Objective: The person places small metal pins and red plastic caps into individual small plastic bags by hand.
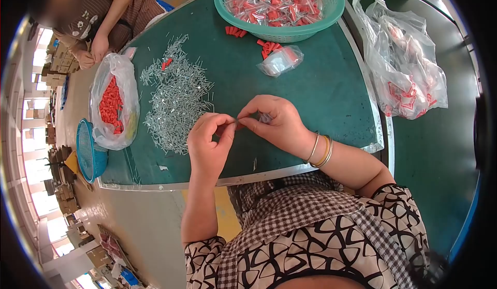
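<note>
The right hand (282, 124) gripped small, crumpled transparent plastic (266, 117), probably light and slippery, best taken by its edge; the left hand (209, 138) pinched closed, its content unclear.

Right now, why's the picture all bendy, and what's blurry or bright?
In the head view, corners go black and the table bows, probably from a wide lens; windows at left glare white; other person's head is blurred; left hand and right hand look clear.

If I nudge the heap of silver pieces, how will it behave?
The heap of silver pieces will probably spread rather than shift whole, since they lie loose. Slim and rod-like, single ones may roll. The metallic shine suggests it's heavy for its size.
</note>
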`<action>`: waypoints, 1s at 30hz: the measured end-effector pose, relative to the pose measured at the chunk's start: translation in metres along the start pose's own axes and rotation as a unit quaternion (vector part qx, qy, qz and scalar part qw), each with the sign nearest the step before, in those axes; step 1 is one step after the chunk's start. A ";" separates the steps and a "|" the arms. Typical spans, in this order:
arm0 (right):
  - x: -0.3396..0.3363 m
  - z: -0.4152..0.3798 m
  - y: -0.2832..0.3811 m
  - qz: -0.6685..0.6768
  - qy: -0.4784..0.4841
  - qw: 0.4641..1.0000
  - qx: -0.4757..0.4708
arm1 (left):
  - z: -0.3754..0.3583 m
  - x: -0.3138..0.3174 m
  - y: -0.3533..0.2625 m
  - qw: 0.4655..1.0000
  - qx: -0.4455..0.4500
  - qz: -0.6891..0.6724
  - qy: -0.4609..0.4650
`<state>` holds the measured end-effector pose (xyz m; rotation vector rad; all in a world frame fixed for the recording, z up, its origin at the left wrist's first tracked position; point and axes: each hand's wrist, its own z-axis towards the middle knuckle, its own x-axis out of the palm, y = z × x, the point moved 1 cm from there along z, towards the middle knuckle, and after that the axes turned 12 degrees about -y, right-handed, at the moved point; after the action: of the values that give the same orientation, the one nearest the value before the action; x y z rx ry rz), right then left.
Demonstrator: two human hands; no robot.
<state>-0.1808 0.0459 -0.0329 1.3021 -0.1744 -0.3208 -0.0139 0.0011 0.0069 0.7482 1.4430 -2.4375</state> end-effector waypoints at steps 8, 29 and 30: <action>0.001 0.003 -0.002 -0.006 0.017 1.000 -0.009 | 0.000 0.003 0.005 0.999 -0.029 -0.014 0.010; -0.017 0.021 -0.029 0.407 0.005 0.874 0.266 | 0.122 0.051 -0.026 0.972 -0.087 -0.203 -0.085; -0.017 0.021 -0.029 0.444 0.012 0.855 0.267 | 0.128 0.059 -0.038 0.962 -0.063 -0.247 -0.098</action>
<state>-0.2071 0.0257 -0.0546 1.6169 -0.8603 0.5803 -0.1202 -0.0861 0.0544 0.1138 1.8528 -2.6291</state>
